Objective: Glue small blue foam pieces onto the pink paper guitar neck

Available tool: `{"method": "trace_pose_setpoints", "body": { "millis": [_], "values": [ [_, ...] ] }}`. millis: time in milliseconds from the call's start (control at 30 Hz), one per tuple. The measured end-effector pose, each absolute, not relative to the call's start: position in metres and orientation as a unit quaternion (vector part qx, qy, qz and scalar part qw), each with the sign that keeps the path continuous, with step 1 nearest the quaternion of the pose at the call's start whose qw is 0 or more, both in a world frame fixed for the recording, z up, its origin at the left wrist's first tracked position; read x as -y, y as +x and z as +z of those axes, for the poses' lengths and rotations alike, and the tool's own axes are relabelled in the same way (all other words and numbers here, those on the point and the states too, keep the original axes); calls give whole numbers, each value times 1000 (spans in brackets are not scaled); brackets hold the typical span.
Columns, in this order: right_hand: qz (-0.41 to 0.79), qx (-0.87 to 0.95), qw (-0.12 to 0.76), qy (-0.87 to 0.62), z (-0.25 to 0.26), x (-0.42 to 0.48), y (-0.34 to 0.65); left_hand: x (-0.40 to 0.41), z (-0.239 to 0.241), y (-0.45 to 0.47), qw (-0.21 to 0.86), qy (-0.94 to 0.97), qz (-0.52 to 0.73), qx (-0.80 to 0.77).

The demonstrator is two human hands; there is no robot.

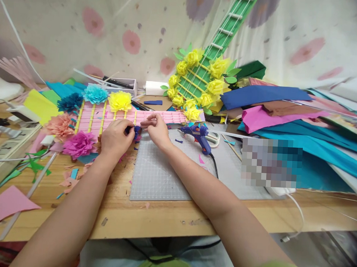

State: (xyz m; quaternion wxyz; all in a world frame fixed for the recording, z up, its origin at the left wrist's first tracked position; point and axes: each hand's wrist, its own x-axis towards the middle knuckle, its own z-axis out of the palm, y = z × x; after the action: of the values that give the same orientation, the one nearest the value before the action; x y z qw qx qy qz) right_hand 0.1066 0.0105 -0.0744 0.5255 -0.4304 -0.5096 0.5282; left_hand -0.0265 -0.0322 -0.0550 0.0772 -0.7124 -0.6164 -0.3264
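Observation:
A pink paper guitar (100, 119) lies on the table, edged with paper flowers: a yellow one (120, 101), a light blue one (94, 93), a dark teal one (70, 102), a peach one (59, 125) and a magenta one (79, 144). Over the guitar's right side, my left hand (115, 137) is closed, its fingertips pinching a dark blue piece of paper (137, 132). Facing it from the right is my right hand (155, 129), fingers stretched and slightly apart beside the blue paper. Whether they touch it I cannot tell.
A blue glue gun (198, 136) lies on the grey cutting mat (161, 180). Behind leans a green paper guitar (196, 80) with yellow flowers. Coloured paper sheets (286, 123) pile up at right. A power strip (8, 152) and paper scraps (74, 178) are at left.

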Motion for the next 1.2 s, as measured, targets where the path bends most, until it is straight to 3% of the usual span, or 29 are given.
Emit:
{"method": "trace_pose_setpoints", "body": {
  "millis": [167, 333, 567, 833, 1200],
  "values": [
    [492, 572, 486, -442, -55, -11, 136, 38, -51, -19, 105, -712, -380, 581],
    [355, 682, 419, -484, -51, 10, 183, 45, -56, 8, 79, -763, -386, 512],
    [214, 802, 305, -468, -68, 54, 248, 38, -74, 46, -28, -825, -245, 509],
    [112, 795, 267, -532, -66, 65, 286, 28, -72, 48, -173, -751, -256, 583],
    [29, 656, 105, -747, -61, 53, 304, 16, -84, 60, -65, -858, -184, 476]
  ]
}}
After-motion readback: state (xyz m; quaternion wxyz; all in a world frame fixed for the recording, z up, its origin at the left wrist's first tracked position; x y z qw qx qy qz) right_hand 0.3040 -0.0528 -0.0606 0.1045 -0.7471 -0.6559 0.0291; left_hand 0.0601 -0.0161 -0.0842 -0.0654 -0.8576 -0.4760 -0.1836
